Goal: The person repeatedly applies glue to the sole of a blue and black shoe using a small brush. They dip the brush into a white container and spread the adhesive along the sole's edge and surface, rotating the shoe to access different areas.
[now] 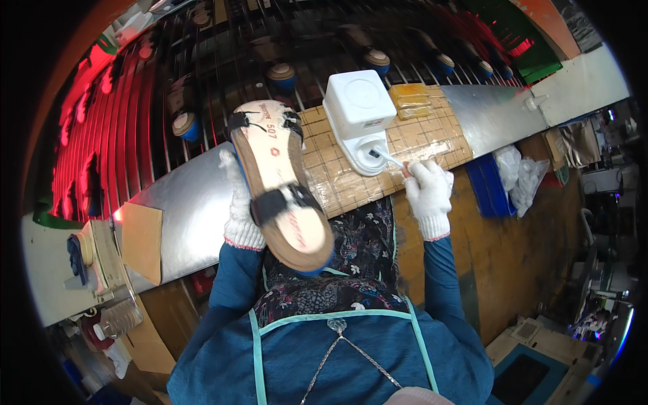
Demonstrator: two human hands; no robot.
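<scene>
My gloved left hand [241,212] is wrapped round the side of a shoe last [275,163], held bottom side up over the bench edge. Black straps are folded over its pale insole, and its rim is brown. In my gloved right hand [430,190] is a thin, light-handled brush [390,158], pinched by the fingers. Its tip goes into the round cup at the front of a white plastic pot [361,104]. The pot stands on a taped cardboard sheet [439,125], with a yellow block [411,101] close on its right.
Beyond the bench, several more lasts [281,73] rest on a dark rack of bars, lit red at left. Bare metal [496,111] flanks the cardboard. A blue bin [491,185] with clear plastic bags stands at right. A cardboard piece [142,241] leans at left near a plastic bottle [120,318].
</scene>
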